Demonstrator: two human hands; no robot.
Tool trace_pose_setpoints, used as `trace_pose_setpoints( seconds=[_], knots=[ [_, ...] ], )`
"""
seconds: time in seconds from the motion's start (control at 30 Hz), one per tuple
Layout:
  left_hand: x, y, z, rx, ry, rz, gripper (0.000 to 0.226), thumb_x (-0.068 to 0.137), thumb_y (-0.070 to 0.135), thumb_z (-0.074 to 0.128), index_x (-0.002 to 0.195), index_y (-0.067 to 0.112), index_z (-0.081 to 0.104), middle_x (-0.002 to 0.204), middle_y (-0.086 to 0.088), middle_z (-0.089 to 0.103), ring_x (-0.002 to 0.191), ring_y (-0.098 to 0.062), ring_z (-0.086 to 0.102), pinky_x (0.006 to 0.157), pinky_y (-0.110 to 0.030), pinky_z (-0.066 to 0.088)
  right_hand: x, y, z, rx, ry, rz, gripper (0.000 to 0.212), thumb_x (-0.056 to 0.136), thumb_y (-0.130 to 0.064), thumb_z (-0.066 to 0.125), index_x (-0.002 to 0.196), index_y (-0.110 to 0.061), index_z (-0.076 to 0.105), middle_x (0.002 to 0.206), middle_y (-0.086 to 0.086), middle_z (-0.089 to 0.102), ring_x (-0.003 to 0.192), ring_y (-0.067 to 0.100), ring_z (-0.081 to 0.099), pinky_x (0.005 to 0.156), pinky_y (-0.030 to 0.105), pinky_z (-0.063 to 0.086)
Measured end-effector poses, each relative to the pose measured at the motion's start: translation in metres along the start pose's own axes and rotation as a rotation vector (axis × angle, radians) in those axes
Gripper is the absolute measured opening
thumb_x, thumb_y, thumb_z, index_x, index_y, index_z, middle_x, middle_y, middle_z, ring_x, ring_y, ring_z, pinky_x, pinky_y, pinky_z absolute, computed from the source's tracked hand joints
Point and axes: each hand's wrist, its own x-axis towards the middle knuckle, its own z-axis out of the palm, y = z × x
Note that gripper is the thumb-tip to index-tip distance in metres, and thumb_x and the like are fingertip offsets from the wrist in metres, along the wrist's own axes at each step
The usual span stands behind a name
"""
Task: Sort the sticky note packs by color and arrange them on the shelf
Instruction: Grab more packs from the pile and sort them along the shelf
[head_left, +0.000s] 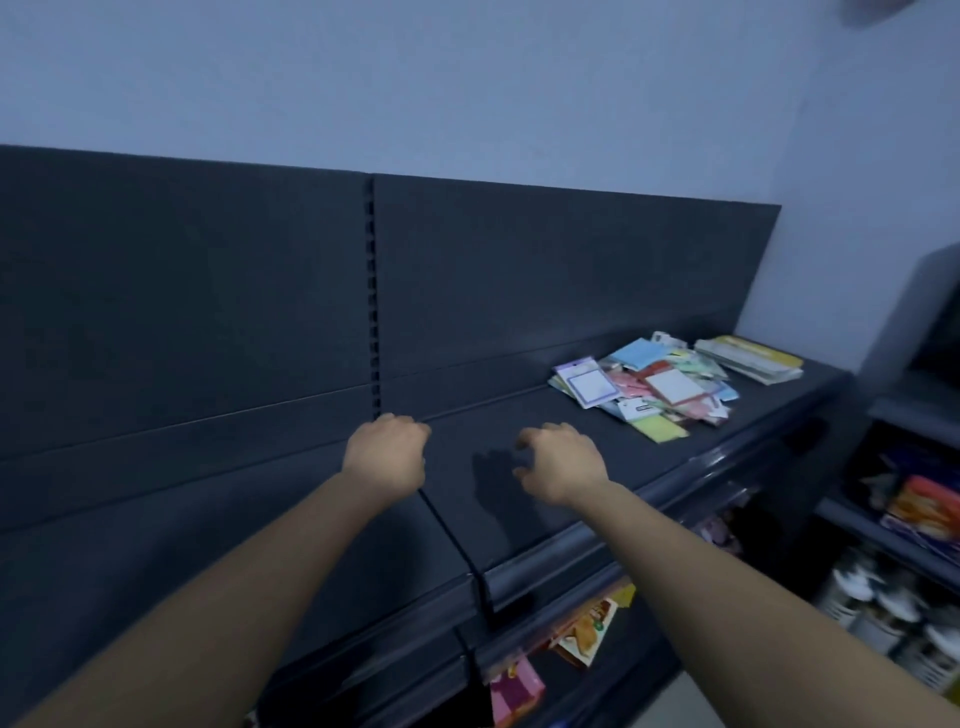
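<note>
Dark shelf (493, 410): sticky note packs (649, 387) heaped (mixed colors), booklets (750, 358) beside.

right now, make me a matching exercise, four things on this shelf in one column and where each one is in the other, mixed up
Things
1. left hand
2. right hand
3. sticky note pile
4. yellow-topped stack

Places
a. far right end of the shelf
b. over the seam between two shelf sections
c. on the shelf, between the hands and the far right end
d. above bare shelf, just right of the seam

Pairs: 1-b, 2-d, 3-c, 4-a
</note>
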Motion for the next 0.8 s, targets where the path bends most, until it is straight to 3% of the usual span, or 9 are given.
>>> trace_pose_setpoints(
  seconds=[0.2, 0.43, 0.7, 0.8],
  knots=[
    [0.077, 0.056, 0.022, -0.062, 0.039, 0.136, 0.027, 0.095, 0.018, 0.046, 0.118, 0.014, 0.060, 0.112, -0.002, 0.061, 0.105, -0.020, 0.052, 0.081, -0.033, 0.048, 0.031, 0.074, -0.002, -0.019, -0.005, 0.129, 0.043, 0.092, -0.037, 0.057, 0.132, -0.021, 0.052, 0.133, 0.008, 0.053, 0.126, 0.027, 0.044, 0.100, 0.038, 0.040],
    [0.159, 0.111, 0.036, -0.084, 0.025, 0.225, 0.028, 0.095, 0.024, 0.049, 0.120, 0.016, 0.058, 0.115, -0.002, 0.059, 0.110, -0.022, 0.051, 0.081, -0.034, 0.044, 0.073, 0.145, -0.006, -0.010, 0.024, 0.266, 0.037, 0.090, -0.034, 0.057, 0.123, -0.019, 0.058, 0.124, 0.008, 0.060, 0.115, 0.028, 0.053, 0.088, 0.035, 0.047],
    [0.239, 0.168, 0.059, -0.099, -0.043, 0.230, 0.030, 0.092, 0.026, 0.050, 0.120, 0.019, 0.058, 0.121, -0.001, 0.058, 0.113, -0.022, 0.051, 0.087, -0.035, 0.045, 0.119, 0.228, -0.001, 0.009, 0.014, 0.339, 0.034, 0.090, -0.035, 0.056, 0.120, -0.019, 0.060, 0.121, 0.007, 0.060, 0.114, 0.027, 0.051, 0.086, 0.034, 0.047],
    [0.270, 0.191, 0.073, -0.078, -0.082, 0.189, 0.025, 0.090, 0.023, 0.050, 0.113, 0.019, 0.059, 0.118, -0.001, 0.058, 0.111, -0.022, 0.052, 0.081, -0.032, 0.044, 0.140, 0.263, 0.003, 0.009, 0.000, 0.331, 0.036, 0.091, -0.036, 0.055, 0.122, -0.018, 0.059, 0.118, 0.007, 0.059, 0.115, 0.028, 0.050, 0.086, 0.034, 0.044]
  ],
)
